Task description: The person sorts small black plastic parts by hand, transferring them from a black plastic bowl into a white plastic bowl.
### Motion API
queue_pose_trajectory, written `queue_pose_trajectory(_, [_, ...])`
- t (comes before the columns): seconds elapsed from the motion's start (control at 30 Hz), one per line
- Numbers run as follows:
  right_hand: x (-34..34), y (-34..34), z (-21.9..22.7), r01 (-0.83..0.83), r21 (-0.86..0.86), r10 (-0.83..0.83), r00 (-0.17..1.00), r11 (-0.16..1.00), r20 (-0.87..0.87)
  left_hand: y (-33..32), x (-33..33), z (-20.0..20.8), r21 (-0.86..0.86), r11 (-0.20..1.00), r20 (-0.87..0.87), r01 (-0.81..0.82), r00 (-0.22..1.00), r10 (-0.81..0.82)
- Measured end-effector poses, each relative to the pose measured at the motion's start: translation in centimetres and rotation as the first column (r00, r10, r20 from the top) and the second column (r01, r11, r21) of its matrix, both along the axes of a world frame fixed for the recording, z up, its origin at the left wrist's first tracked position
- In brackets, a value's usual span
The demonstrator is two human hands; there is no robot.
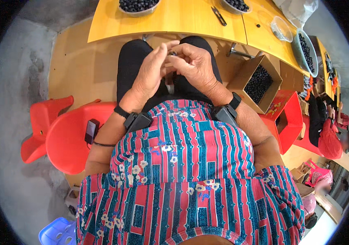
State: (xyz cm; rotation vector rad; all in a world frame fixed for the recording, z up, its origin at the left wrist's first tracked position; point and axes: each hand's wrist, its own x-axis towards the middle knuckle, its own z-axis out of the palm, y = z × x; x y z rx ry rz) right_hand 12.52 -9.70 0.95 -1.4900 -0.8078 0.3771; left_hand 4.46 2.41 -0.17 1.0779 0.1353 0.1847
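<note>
Above my lap, both hands are brought together at a small dark round piece [173,53]. My right hand [199,67] is closed, its thumb and index finger around the piece. My left hand [150,73] meets it from the other side, with its fingers partly hidden behind the right hand. The piece is mostly covered, so its exact kind cannot be made out. Ahead on the yellow table [182,24] stand a bowl [141,13] and a second bowl [233,10], each holding many small black round pieces. Small black-handled snips [219,16] lie between them.
At my right stand a cardboard box [239,83] of black pieces and a red box [291,122]. A clear tub [281,29] and a large basin [305,53] are at the table's right. A red chair [66,139] is at my left. Other people sit far right.
</note>
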Motion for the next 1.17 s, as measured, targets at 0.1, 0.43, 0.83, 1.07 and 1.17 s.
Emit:
queue_pose_trajectory(0.1, [-0.9,0.0,-1.0,-0.089,-0.072,0.105,0.957,0.993,0.270,0.1,1.2,-0.7,-0.224,0.974,-0.014,0.016,1.000,-0.020])
queue_pose_trajectory(0.43, [-4.6,-1.2,-2.1,-0.218,-0.131,0.239,0.956,0.967,0.171,-0.5,-1.7,-0.8,-0.225,0.907,0.156,0.356,0.932,-0.327])
queue_pose_trajectory(0.83, [-6.1,-1.7,-2.4,-0.126,-0.174,0.173,0.943,0.977,0.285,-1.6,-4.2,-1.3,-0.193,0.941,0.072,0.277,0.961,-0.268])
queue_pose_trajectory(1.07, [-6.8,-1.8,-2.2,-0.203,-0.041,0.207,0.968,0.978,0.140,-2.2,-4.7,1.3,-0.010,0.968,0.066,0.251,0.966,-0.250])
queue_pose_trajectory(1.17, [-6.5,-2.0,-1.9,-0.175,0.045,0.153,0.937,0.984,0.314,-2.1,-5.3,2.1,0.352,0.914,0.011,0.204,0.975,-0.222])
